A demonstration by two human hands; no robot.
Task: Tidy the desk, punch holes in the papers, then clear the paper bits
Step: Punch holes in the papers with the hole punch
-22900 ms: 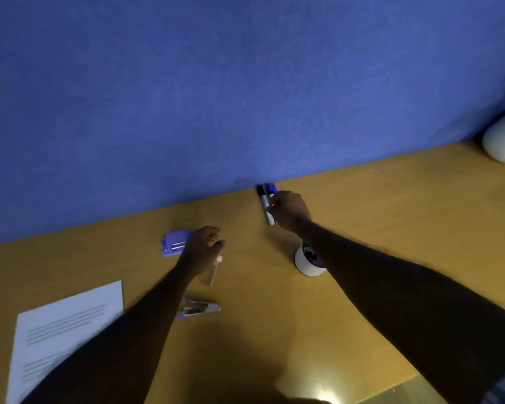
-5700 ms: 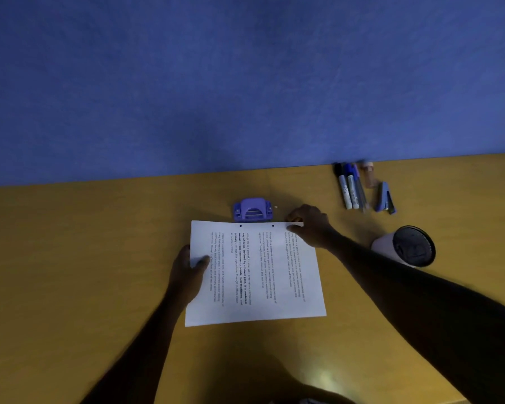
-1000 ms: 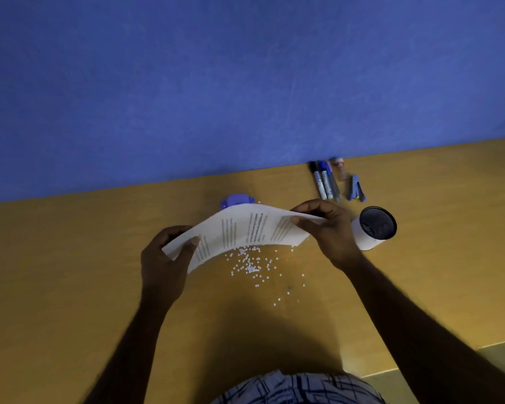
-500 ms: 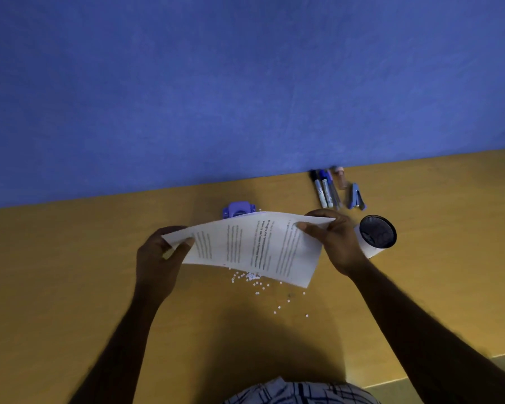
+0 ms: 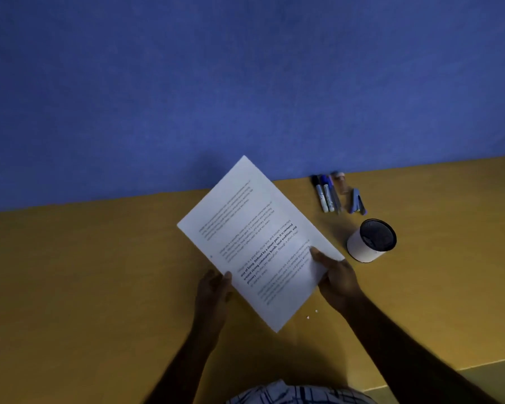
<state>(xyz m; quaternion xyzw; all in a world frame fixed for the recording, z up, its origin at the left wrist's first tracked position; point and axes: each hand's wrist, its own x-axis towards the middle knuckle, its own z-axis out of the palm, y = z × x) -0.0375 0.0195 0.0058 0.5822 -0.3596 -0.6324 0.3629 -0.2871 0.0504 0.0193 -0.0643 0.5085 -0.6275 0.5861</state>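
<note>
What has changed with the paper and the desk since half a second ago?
The left hand and right hand have lifted the paper and turned it steeply, one corner toward the wall; both keep gripping it. It now hides the hole punch and most paper bits. The markers, stapler and cup stayed put.

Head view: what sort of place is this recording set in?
Probably an office workstation: wooden desk against a blue partition, with markers, a blue stapler, a pen cup and printed papers.
</note>
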